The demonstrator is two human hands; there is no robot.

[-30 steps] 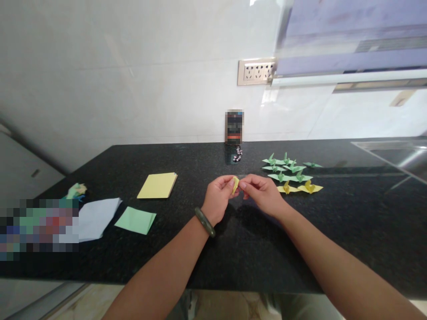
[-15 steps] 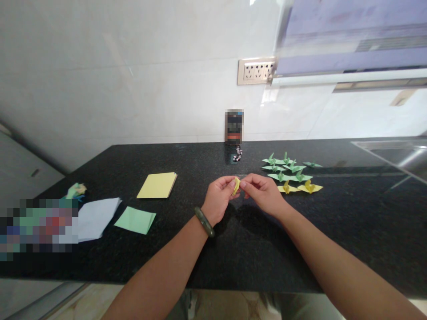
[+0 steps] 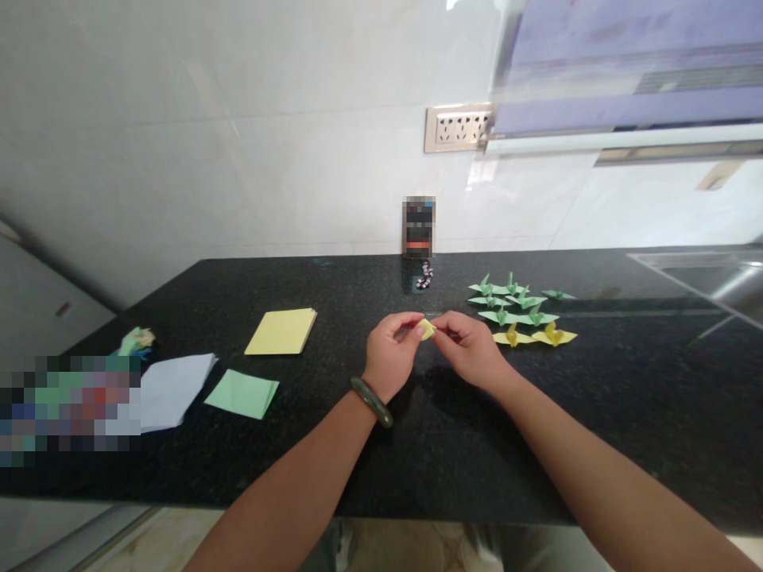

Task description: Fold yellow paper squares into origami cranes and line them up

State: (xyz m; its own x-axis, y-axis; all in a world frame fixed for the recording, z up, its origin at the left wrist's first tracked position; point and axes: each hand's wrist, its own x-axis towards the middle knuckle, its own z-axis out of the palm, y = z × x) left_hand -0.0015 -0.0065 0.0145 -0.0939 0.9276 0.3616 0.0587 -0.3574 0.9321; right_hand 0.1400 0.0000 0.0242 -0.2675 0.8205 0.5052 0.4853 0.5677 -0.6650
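Note:
A small folded piece of yellow paper (image 3: 426, 329) is pinched between my two hands above the dark counter. My left hand (image 3: 393, 349), with a dark green bangle (image 3: 372, 402) on its wrist, grips the paper between thumb and fingers. From the other side my right hand (image 3: 468, 345) pinches its right edge; those fingertips partly hide it. Just beyond my right hand sit two yellow paper cranes (image 3: 554, 334), and behind them stand several green paper cranes (image 3: 504, 315) in rows.
On the black counter (image 3: 334, 469) to the left lie a yellow paper stack (image 3: 280, 332), green paper sheets (image 3: 243, 394) and white paper (image 3: 172, 391). A phone (image 3: 419, 227) with a beaded strap (image 3: 425, 276) leans on the wall. A sink (image 3: 715, 278) edges the right.
The yellow paper has turned in my fingers and now shows a broader, flatter face. My left wrist has shifted slightly, with the bangle a little lower and further right.

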